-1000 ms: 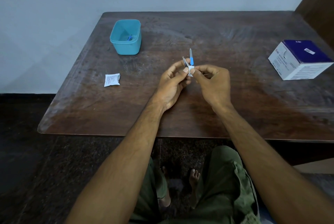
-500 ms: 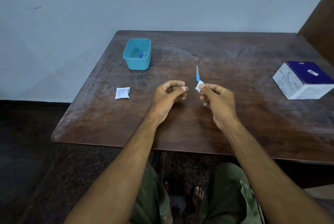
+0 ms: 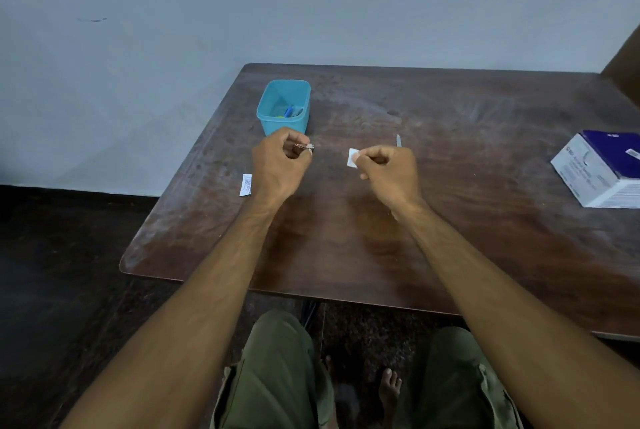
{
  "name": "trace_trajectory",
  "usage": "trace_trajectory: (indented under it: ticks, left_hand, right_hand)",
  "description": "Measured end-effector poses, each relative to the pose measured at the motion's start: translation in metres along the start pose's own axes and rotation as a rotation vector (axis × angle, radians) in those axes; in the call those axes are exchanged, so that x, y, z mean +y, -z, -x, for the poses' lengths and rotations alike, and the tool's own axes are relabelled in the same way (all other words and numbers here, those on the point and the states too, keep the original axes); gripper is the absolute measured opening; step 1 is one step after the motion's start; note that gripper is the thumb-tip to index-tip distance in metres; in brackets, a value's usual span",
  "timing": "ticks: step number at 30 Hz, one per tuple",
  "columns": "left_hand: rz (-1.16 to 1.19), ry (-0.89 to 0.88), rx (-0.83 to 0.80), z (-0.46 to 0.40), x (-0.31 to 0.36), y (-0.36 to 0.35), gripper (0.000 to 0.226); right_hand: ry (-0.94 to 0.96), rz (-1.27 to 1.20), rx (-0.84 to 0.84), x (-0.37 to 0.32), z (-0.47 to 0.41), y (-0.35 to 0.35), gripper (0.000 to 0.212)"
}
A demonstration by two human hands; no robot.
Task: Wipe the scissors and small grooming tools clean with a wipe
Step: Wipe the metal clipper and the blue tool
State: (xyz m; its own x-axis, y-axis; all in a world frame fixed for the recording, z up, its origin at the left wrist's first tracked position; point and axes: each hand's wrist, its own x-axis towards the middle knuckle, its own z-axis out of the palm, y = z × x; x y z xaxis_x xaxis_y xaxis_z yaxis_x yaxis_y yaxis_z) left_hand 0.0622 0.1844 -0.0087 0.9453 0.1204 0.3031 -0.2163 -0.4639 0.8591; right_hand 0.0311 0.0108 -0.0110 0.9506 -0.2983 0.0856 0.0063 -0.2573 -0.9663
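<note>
My left hand [image 3: 277,165] is closed on a small metal grooming tool [image 3: 305,146], whose tip pokes out toward the right, just in front of the teal container [image 3: 283,106]. My right hand [image 3: 388,169] pinches a small white wipe [image 3: 352,157] between thumb and fingers. A slim tool with a blue handle [image 3: 398,140] lies on the table just behind my right hand, mostly hidden by it. Inside the teal container lie a few tools, one of them blue [image 3: 288,111].
A torn white wipe sachet [image 3: 246,184] lies on the brown wooden table [image 3: 450,221] left of my left wrist. A white and dark blue box [image 3: 602,169] stands at the right edge. The wall runs behind the table.
My hands have parted: the left one moved left toward the teal container with the metal tool, while the right one kept the wipe. The camera view has shifted up and left.
</note>
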Motion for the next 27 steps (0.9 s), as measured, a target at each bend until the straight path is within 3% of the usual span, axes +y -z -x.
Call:
trace_trajectory:
  ticks: [11,19,27]
  left_hand:
    - [-0.414,0.027,0.145,-0.079,0.019,0.022,0.008]
    - [-1.027,-0.063,-0.106,-0.129,0.007,0.002,0.029]
    - [-1.287,-0.152,-0.101,-0.137,0.013,-0.013,0.005]
  right_hand:
    - [0.09,0.207,-0.034,-0.017,-0.053,-0.037,0.01]
    - [0.048,0.193,-0.043,-0.005,-0.076,-0.057,0.009]
    - [0.021,0.205,-0.02,0.006,-0.091,-0.061,0.009]
